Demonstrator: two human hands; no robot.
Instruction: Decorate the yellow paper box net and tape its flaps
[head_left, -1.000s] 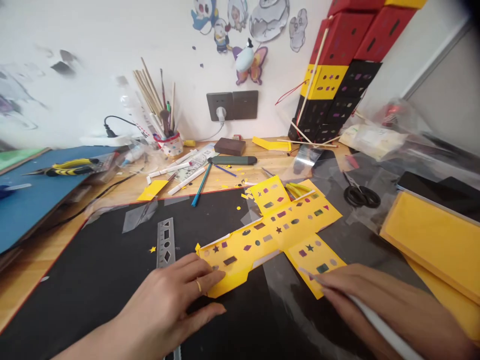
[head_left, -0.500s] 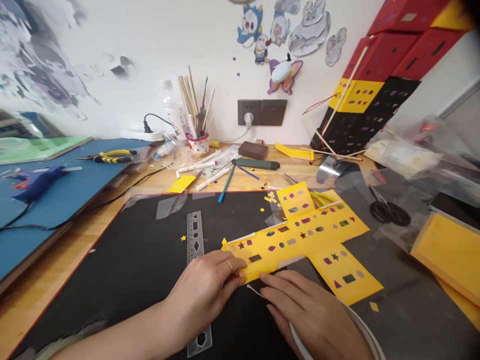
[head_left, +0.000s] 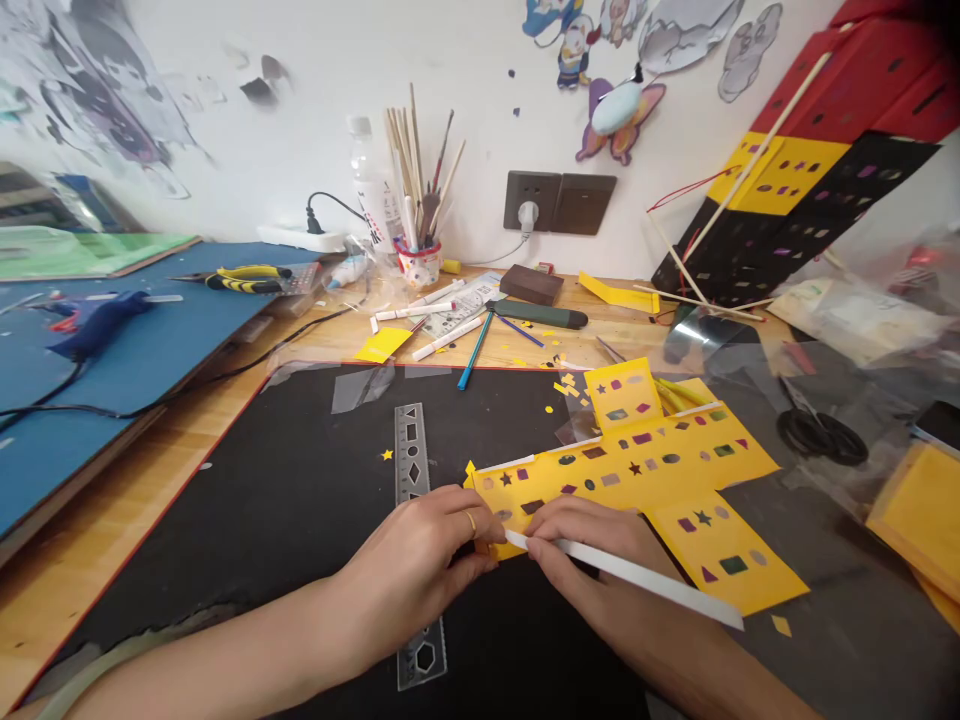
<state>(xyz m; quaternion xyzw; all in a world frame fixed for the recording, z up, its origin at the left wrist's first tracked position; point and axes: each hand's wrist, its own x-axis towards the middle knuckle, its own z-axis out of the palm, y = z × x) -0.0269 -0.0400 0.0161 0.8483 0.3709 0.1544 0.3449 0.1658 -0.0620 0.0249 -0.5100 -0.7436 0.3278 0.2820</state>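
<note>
A cross-shaped yellow paper cutout (head_left: 600, 460), pierced with small stars, diamonds and other shapes, lies on the black mat (head_left: 300, 480). My left hand (head_left: 427, 540) is closed on its near left corner, thumb below and fingers above. Between thumb and fingers of my right hand (head_left: 592, 545) is a narrow white strip of tape (head_left: 660, 585). Its left end meets the paper's near edge beside my left fingertips; the long tail runs right over my right hand. White strips line parts of the paper's far edge. A clear stencil ruler (head_left: 412, 460) passes beneath my left hand.
Scissors (head_left: 817, 430) lie right of the paper, near yellow sheets (head_left: 919, 520). Pens, a utility knife (head_left: 544, 314) and paper scraps lie behind the mat. A blue glue gun (head_left: 101, 322) and pliers (head_left: 244, 279) rest on a blue board at left. A stacked box tower (head_left: 795, 180) stands back right.
My right hand has lifted and turned, raising the white tape strip so its end reaches the paper edge by my left fingers. The view has shifted left; my left hand keeps its grip.
</note>
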